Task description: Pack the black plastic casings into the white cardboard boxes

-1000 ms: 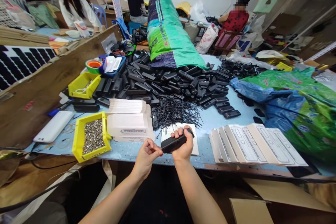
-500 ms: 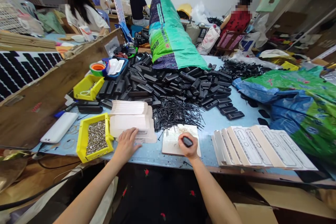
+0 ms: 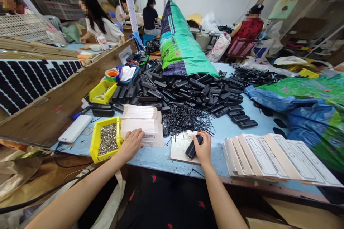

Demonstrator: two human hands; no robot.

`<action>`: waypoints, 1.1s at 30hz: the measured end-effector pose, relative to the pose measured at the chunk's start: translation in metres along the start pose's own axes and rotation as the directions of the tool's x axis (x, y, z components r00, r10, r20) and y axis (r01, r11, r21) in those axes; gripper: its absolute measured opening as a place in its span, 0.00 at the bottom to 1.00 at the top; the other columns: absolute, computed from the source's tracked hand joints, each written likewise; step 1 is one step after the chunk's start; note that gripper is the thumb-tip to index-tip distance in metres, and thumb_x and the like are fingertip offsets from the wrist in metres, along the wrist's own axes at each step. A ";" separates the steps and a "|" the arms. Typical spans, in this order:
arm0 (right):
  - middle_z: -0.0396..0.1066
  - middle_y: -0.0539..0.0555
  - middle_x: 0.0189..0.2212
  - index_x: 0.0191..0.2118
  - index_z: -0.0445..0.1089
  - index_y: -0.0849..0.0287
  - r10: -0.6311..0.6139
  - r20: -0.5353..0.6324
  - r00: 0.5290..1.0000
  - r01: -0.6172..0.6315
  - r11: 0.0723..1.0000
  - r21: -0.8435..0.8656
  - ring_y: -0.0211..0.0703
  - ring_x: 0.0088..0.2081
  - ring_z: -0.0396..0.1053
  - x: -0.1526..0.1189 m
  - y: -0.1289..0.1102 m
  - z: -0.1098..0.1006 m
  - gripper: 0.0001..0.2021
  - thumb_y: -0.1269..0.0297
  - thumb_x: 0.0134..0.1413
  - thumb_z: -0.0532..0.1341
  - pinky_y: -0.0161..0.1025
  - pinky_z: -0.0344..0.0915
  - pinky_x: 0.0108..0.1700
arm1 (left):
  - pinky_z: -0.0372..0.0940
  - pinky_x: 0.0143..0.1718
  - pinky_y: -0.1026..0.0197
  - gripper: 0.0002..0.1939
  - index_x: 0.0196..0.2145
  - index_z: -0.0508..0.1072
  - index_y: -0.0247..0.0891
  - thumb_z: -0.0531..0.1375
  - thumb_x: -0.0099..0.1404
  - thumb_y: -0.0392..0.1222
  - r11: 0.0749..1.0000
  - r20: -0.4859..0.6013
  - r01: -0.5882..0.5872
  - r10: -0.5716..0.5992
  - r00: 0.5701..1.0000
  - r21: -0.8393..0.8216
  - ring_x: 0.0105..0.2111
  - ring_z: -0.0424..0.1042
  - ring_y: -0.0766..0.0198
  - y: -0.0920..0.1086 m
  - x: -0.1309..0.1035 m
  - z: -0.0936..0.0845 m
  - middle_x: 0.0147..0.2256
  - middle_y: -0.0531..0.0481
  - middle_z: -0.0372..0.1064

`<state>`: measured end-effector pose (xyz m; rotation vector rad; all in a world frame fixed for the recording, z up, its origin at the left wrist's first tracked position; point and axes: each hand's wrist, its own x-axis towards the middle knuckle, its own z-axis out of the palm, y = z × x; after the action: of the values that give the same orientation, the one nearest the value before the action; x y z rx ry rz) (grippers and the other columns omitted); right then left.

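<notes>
My right hand [image 3: 204, 146] grips a narrow black plastic case [image 3: 192, 147], its thumb on one side and the fingers on the other. The case lies slanted over a small pale board [image 3: 176, 152] at the table's front. My left hand [image 3: 133, 144] rests with its fingers stretched out on the lower edge of a stack of white printed cards [image 3: 139, 125]. Just left of that hand is a yellow bin [image 3: 94, 143] full of small metal pieces [image 3: 107, 137]. Behind the board lies a heap of thin black sticks [image 3: 185, 118].
A large pile of black cases [image 3: 199, 89] spreads behind, under a green sack [image 3: 188, 43]. Folded white cards [image 3: 258, 157] stand at right, before a blue-green bag [image 3: 309, 103]. A white power bank [image 3: 75, 128] lies left, near a wooden partition [image 3: 67, 89]. Several people sit farther back.
My right hand has turned the black case from end-up in a fist to lying slanted on the board. The left hand stays on the card stack. The whole view has shifted slightly.
</notes>
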<state>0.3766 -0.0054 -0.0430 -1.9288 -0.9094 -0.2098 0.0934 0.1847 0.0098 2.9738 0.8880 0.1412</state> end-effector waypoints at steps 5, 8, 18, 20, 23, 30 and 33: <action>0.65 0.59 0.42 0.39 0.65 0.60 0.005 -0.083 0.997 -0.001 0.999 0.044 0.49 0.48 0.63 0.001 -0.002 -0.005 0.09 0.62 0.54 0.59 0.51 0.60 0.52 | 0.57 0.49 0.47 0.15 0.43 0.67 0.34 0.59 0.57 0.32 0.997 0.085 0.018 -0.011 0.996 -0.073 0.47 0.67 0.46 -0.001 0.001 -0.017 0.43 0.36 0.69; 0.65 0.55 0.35 0.37 0.64 0.59 -0.051 -0.214 0.975 0.084 0.985 0.151 0.45 0.40 0.65 -0.002 -0.037 -0.019 0.04 0.66 0.56 0.58 0.46 0.64 0.46 | 0.62 0.43 0.55 0.09 0.40 0.70 0.38 0.56 0.60 0.36 0.966 0.183 -0.038 0.087 0.979 -0.254 0.38 0.71 0.53 0.013 -0.003 -0.046 0.35 0.44 0.72; 0.66 0.56 0.42 0.43 0.70 0.57 -0.596 0.392 0.701 0.505 0.802 0.319 0.47 0.48 0.61 -0.023 -0.147 -0.027 0.10 0.63 0.55 0.63 0.46 0.60 0.51 | 0.63 0.48 0.52 0.35 0.58 0.59 0.39 0.63 0.54 0.46 0.275 0.284 0.210 0.263 0.922 -0.938 0.45 0.68 0.54 0.072 -0.030 -0.035 0.46 0.45 0.68; 0.66 0.54 0.39 0.34 0.69 0.58 -0.553 0.507 0.661 0.426 0.833 0.354 0.45 0.44 0.61 -0.024 -0.140 -0.032 0.05 0.64 0.54 0.64 0.44 0.60 0.48 | 0.64 0.46 0.53 0.51 0.63 0.50 0.40 0.69 0.46 0.49 0.298 0.328 0.252 0.239 0.914 -0.921 0.41 0.69 0.56 0.065 -0.035 -0.025 0.43 0.47 0.68; 0.66 0.53 0.40 0.30 0.68 0.58 -0.484 0.592 0.644 0.310 0.873 0.376 0.45 0.44 0.60 -0.023 -0.134 -0.040 0.06 0.63 0.54 0.63 0.45 0.59 0.48 | 0.63 0.48 0.50 0.64 0.66 0.35 0.42 0.72 0.42 0.49 0.496 0.334 0.257 0.070 0.940 -0.829 0.42 0.69 0.54 0.058 -0.039 -0.029 0.43 0.45 0.69; 0.68 0.54 0.38 0.44 0.69 0.53 -0.068 0.603 0.795 -0.443 0.614 0.653 0.42 0.36 0.67 -0.033 -0.126 -0.019 0.19 0.45 0.58 0.54 0.40 0.66 0.40 | 0.61 0.52 0.55 0.19 0.53 0.62 0.45 0.54 0.65 0.42 0.608 0.126 -0.085 0.296 0.947 -0.790 0.51 0.67 0.57 0.078 -0.031 -0.057 0.54 0.44 0.63; 0.71 0.56 0.44 0.51 0.70 0.53 -0.095 0.652 0.752 -0.492 0.578 0.651 0.47 0.44 0.69 -0.039 -0.126 -0.013 0.24 0.43 0.55 0.56 0.44 0.66 0.47 | 0.62 0.51 0.54 0.33 0.57 0.53 0.40 0.62 0.57 0.43 0.562 0.109 0.033 0.102 0.989 -0.826 0.50 0.68 0.55 0.098 -0.028 -0.051 0.53 0.40 0.63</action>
<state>0.2671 -0.0026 0.0321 -1.1718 -0.9351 0.9463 0.1186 0.0881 0.0645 2.0559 0.5131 0.2552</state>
